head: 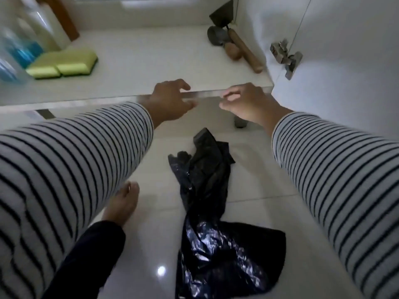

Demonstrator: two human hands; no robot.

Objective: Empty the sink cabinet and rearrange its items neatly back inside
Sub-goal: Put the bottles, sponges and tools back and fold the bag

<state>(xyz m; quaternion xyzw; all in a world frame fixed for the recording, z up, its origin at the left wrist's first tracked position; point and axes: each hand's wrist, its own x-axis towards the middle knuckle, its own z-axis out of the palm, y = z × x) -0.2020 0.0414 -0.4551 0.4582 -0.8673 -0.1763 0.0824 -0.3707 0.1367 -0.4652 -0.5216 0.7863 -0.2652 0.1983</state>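
Note:
The open sink cabinet's white shelf [151, 59] lies ahead. My left hand [170, 102] and my right hand [246, 102] hover at its front edge, fingers apart, both holding nothing. Two green sponges [64, 63] lie on the shelf at the left, beside blurred bottles [23, 46], one with blue liquid. At the back right of the shelf are a scraper with a wooden handle [244, 48], a dark round tin [217, 35] and a brown knob-like object [232, 50]. A crumpled black plastic bag [211, 212] lies on the floor below my hands.
The cabinet door [345, 61] stands open at the right, with a metal hinge [287, 57] on it. A cabinet leg [240, 121] stands under the shelf. My bare foot [123, 201] rests on the glossy tiled floor [155, 234] left of the bag.

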